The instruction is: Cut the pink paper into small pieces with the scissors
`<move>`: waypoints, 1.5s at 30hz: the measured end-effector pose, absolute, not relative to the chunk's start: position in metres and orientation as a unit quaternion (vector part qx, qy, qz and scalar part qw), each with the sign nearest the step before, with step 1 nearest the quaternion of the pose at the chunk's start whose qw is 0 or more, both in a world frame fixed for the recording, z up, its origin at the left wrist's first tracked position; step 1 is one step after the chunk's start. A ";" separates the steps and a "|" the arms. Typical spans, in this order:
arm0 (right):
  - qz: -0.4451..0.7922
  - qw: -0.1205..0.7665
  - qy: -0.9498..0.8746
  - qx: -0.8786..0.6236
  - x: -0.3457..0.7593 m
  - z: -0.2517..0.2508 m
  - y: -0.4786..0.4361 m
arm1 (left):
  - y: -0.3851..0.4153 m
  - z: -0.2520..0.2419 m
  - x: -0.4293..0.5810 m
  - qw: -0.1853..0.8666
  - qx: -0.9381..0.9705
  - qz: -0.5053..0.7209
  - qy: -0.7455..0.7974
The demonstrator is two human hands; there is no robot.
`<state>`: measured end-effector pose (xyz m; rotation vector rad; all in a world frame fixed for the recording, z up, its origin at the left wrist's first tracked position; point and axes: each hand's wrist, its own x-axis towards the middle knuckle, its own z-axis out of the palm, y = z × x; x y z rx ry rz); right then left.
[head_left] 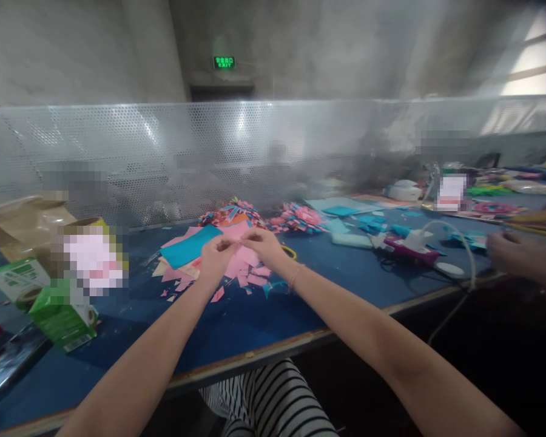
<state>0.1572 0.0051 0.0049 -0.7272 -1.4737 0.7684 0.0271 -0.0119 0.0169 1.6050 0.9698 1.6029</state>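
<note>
My left hand (219,254) and my right hand (264,247) meet above a heap of pink pieces (239,266), which look like paper or thin foam. Both hands are closed, thumb and fingertips pinched together. Whatever sits between the fingertips is too small and blurred to name. A blue sheet (188,247) lies on the heap, just left of my left hand. Small pink scraps (218,294) are scattered on the table nearer to me. Close to my right wrist lies a yellow ring (290,251).
Behind my hands are piles of multicoloured cut strips (234,212) on the blue table (200,346). Green boxes (64,318) and a brown paper bag (30,227) stand at left. Rightward are a purple device (407,249), a cable, and another person's hand (512,252).
</note>
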 end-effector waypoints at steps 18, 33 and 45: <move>0.434 0.590 -0.602 -0.317 0.158 -0.004 0.014 | 0.001 0.008 0.023 0.398 0.580 0.604 0.376; 0.323 0.514 -0.695 -0.384 0.154 0.006 0.002 | 0.000 0.009 0.023 0.283 0.663 0.565 0.402; 0.253 0.567 -0.682 -0.386 0.159 0.004 0.004 | 0.003 0.014 0.018 0.225 0.705 0.545 0.394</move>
